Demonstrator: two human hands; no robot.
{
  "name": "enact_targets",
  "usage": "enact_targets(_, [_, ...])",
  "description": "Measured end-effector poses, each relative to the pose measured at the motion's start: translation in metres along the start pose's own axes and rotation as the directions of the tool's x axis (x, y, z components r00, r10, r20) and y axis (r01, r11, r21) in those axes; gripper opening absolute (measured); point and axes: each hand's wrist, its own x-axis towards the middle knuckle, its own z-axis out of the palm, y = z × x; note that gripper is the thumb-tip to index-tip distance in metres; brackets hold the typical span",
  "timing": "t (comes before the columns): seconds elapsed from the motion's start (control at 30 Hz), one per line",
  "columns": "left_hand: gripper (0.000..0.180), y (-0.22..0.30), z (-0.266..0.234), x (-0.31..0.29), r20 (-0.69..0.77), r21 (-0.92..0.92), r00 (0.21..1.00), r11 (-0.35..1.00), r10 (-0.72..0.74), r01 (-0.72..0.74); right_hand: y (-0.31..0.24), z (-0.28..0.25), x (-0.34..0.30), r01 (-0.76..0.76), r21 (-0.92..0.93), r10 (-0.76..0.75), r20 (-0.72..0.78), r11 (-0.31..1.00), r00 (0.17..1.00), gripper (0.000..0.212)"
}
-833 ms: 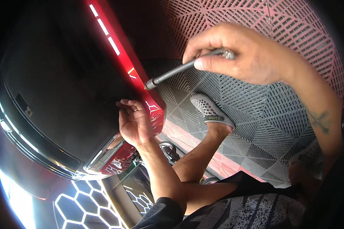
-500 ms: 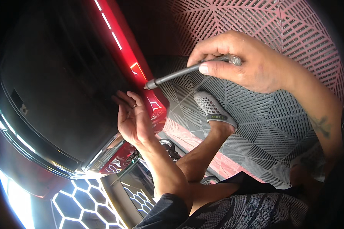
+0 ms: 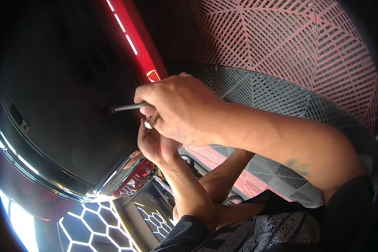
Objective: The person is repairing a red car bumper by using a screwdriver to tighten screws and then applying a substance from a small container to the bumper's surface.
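Head view, my right grip: closed around the metal rod tool, just below the visible red panel.
Rod tool: lower left of that red panel, tip against or over the black panel; I cannot tell which.
My left grip: below the red panel, fingers partly hidden; whether it grasps anything, I cannot tell.

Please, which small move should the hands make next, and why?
Probably the right hand should gently steady the metal tool before any turning: its tip points at the dark panel, but whether it touches is unclear.
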Motion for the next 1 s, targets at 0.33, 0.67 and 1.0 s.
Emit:
enact_targets(0.33, [0.035, 0.003, -0.034, -0.023, 0.144, 0.768, 0.930, 0.554, 0.339, -0.321, -0.002, 0.046, 0.015, 0.043, -0.269, -0.051, -0.021, 0.962, 0.998, 0.012])
enact_targets(0.67, [0.041, 0.006, -0.022, -0.017, 0.094, 0.212, 0.987, 0.966, 0.131, -0.148, -0.010, 0.064, 0.034, 0.132, -0.436, -0.137, 0.019, 0.890, 0.990, 0.013])
enact_targets(1.0, [0.039, -0.001, -0.009, -0.014, 0.160, 0.093, 0.984, 0.991, 0.079, -0.094, -0.023, 0.070, 0.058, -0.040, -0.218, 0.051, 0.043, 0.975, 0.998, 0.007])
